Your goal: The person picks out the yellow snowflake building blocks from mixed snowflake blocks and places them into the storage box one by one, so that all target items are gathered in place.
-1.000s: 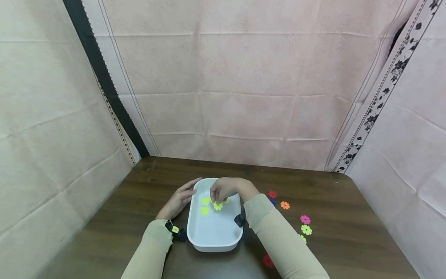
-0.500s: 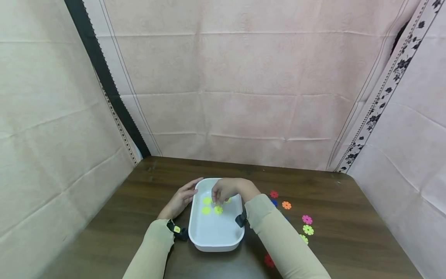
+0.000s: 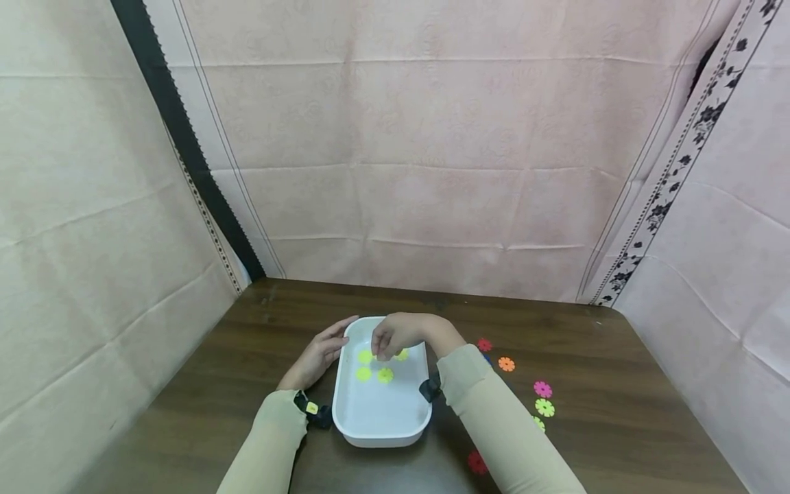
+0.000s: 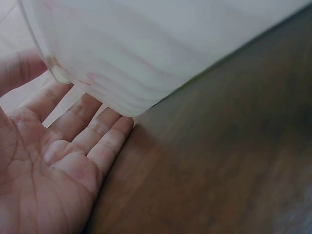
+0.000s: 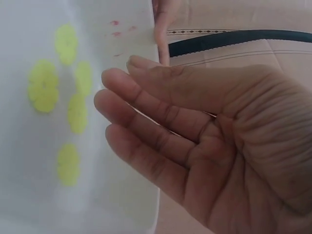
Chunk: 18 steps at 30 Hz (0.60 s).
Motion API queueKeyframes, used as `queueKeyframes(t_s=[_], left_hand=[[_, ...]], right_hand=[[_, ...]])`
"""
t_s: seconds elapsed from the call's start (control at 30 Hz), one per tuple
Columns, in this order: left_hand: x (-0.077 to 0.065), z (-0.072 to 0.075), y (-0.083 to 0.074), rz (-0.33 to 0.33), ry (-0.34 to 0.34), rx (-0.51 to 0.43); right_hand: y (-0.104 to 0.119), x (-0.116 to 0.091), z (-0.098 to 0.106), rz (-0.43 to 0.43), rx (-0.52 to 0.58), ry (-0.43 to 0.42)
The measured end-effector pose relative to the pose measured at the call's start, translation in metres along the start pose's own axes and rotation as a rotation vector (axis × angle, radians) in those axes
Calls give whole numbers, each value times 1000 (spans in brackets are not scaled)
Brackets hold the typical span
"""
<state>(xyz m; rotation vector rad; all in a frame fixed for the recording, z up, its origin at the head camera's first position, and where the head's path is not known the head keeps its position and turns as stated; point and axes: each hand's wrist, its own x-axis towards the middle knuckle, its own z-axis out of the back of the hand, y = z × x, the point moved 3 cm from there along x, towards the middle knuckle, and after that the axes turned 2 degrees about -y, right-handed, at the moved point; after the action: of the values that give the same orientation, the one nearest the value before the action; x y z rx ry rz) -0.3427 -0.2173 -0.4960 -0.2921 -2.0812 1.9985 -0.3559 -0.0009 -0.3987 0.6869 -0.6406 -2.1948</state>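
A white plastic tub (image 3: 381, 412) stands on the table with several yellow flower-shaped pieces (image 3: 385, 375) lying on its floor. My left hand (image 3: 317, 353) rests against the tub's far left corner; in the left wrist view, its straight fingers (image 4: 78, 114) touch the outside wall near the base and the thumb is up by the rim. Over the far part of the tub is my right hand (image 3: 401, 336). In the right wrist view its fingers (image 5: 129, 114) are loosely bent, with nothing between them and the thumb, above the yellow pieces (image 5: 44, 86).
Right of the tub lie more flower pieces: a red one (image 3: 484, 344), an orange one (image 3: 506, 363), a pink one (image 3: 542, 389) and a yellow-green one (image 3: 544, 407). Another red piece (image 3: 476, 462) lies near my right sleeve (image 3: 500, 418). Cloth walls (image 3: 432, 171) enclose the wooden table (image 3: 617, 412).
My right fingers have let go of a yellow flower piece, which now lies on the tub's floor. The left hand has stayed at the tub's corner.
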Motion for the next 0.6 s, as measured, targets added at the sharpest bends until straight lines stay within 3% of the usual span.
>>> queueKeyframes(t_s=[0.6], left_hand=[[1,-2,-2,4,-1,16]], right_hand=[[10,-17,10,69,42,-1]])
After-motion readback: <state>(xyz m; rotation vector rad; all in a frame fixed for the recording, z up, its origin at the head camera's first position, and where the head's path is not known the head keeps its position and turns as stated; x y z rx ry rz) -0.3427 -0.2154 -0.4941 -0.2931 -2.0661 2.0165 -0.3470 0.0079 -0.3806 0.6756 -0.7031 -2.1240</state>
